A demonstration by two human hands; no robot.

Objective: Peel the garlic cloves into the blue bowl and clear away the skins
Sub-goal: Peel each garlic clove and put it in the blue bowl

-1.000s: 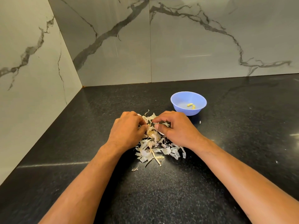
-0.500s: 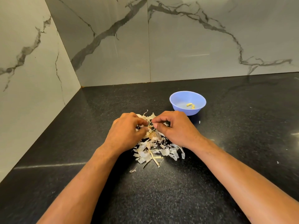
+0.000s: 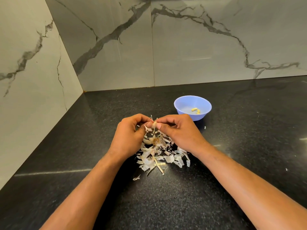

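- Garlic clove [image 3: 154, 124]: small, pale, held mid-frame just above the skin pile, pinched from both sides; skin looks partly on, can't tell how much.
- Left hand [image 3: 128, 136]: fingers curled, thumb + forefinger tips gripping the clove's left side.
- Right hand [image 3: 180, 132]: fingers curled too, thumb + forefinger pinching the clove's right side; looks like the peel-off step.
- Skins [image 3: 160, 153]: loose papery heap w/ a stem bit, on the tabletop [image 3: 99, 196] under and below the hands, centre of frame; one stray flake lower left of the heap, another speck right of the hands.
- Blue bowl [image 3: 182, 105]: upper right of the hands, near but apart; holds a couple of yellowish peeled cloves [image 3: 196, 110].
- Progress, judged: peeling is under way, approx. two cloves done, one in hand. Unpeeled cloves may sit in the heap, can't tell. Skins not cleared yet, so that step is all left.
- Marble-look wall [image 3: 199, 47] across the top and left of frame.
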